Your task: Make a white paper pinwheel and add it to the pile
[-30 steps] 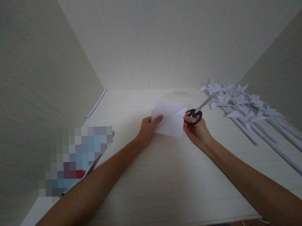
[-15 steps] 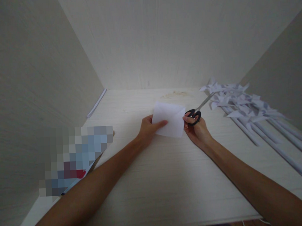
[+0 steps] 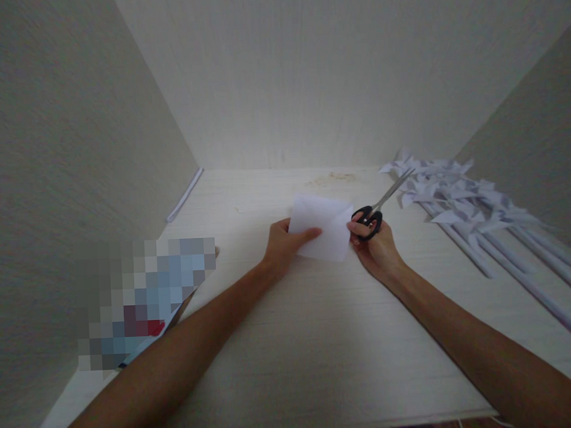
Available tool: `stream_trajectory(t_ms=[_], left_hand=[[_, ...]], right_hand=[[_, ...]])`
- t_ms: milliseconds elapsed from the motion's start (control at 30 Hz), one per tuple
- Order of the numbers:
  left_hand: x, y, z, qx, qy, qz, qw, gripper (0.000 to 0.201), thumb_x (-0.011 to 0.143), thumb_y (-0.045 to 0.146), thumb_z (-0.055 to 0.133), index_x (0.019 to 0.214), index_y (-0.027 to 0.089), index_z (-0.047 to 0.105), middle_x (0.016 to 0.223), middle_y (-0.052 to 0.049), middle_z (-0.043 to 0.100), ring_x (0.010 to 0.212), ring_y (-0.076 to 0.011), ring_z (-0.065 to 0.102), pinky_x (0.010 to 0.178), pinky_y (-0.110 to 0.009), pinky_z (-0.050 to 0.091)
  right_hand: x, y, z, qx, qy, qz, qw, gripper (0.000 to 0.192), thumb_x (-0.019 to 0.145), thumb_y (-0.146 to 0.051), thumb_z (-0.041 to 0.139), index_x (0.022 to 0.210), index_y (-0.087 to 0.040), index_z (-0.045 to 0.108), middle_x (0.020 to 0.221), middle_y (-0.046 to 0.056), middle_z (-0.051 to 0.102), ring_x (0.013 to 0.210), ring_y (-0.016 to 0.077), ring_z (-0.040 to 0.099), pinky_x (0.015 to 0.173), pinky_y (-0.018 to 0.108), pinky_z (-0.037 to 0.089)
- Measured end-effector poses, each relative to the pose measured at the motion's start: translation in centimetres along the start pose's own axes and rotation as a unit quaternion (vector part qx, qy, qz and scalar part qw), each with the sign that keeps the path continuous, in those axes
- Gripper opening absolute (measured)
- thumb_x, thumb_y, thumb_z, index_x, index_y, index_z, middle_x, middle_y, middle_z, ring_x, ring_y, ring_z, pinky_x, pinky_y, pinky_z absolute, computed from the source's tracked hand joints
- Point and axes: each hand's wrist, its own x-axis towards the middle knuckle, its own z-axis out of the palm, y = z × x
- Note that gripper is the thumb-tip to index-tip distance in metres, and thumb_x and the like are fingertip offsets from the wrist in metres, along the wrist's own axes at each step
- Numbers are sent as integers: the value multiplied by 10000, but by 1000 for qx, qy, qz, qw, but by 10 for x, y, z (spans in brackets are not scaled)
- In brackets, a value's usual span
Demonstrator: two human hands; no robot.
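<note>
**Two hands steady a folded sheet, scissors at the ready**

A small white folded sheet of paper (image 3: pixel 324 228) sits at the middle of the pale wooden tabletop (image 3: pixel 295 340), raised slightly off the surface between both hands. The left hand (image 3: pixel 283 244) grips the sheet's left edge, thumb laid across its face and fingers tucked behind, apparently to keep it taut and still. The right hand (image 3: pixel 374 245) pinches the sheet's right edge while its fingers are threaded through the loops of black-handled scissors with steel blades (image 3: pixel 377 209); the blades point away from the sheet, up and to the right, and look nearly together. Holding both at once spares setting the tool down. Right of the sheet lies a row of white paper pinwheels on rolled paper sticks (image 3: pixel 459 197). Left of it, near the wall, sits a blurred-out coloured item (image 3: pixel 147 296).
</note>
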Motion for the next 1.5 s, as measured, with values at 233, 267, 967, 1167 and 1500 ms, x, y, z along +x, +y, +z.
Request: stream_trajectory(t_ms=[233, 267, 967, 1167, 1500], left_hand=[[-1, 1, 1, 15, 10, 3, 1000, 335, 454, 303, 757, 700, 110, 638, 684, -38, 651, 578, -134, 571, 563, -271, 463], [0, 1, 1, 13, 10, 4, 1000, 332, 455, 303, 757, 698, 110, 638, 685, -38, 651, 578, -135, 572, 564, -272, 464], [-1, 2, 1, 2, 10, -2, 1000, 325, 445, 289, 761, 682, 107, 635, 681, -42, 649, 569, -133, 571, 562, -274, 468], [-2, 2, 1, 10, 12, 4, 1000, 316, 457, 297, 756, 683, 113, 636, 679, -35, 649, 566, -125, 571, 549, -255, 465], [-3, 2, 2, 7, 31, 9, 999, 315, 459, 295, 755, 693, 118, 642, 684, -35, 656, 577, -132, 578, 550, -255, 468]], right_hand=[[0, 1, 0, -13, -1, -20, 1000, 183, 514, -84, 662, 592, -170, 521, 495, -90, 464, 384, 12, 388, 339, 138, 270], [0, 1, -1, -15, -2, -24, 1000, 182, 514, -84, 662, 593, -170, 522, 500, -89, 466, 387, 12, 388, 342, 140, 270], [2, 3, -3, -29, -3, -40, 999, 172, 518, -106, 665, 594, -175, 526, 493, -89, 440, 402, 19, 365, 373, 159, 253], [2, 4, -4, -27, -8, -44, 999, 179, 511, -113, 672, 592, -170, 524, 498, -89, 431, 415, 18, 363, 388, 157, 255], [1, 5, -4, -71, 4, -79, 994, 170, 526, -136, 681, 593, -168, 529, 530, -79, 446, 440, 25, 388, 399, 162, 287]])
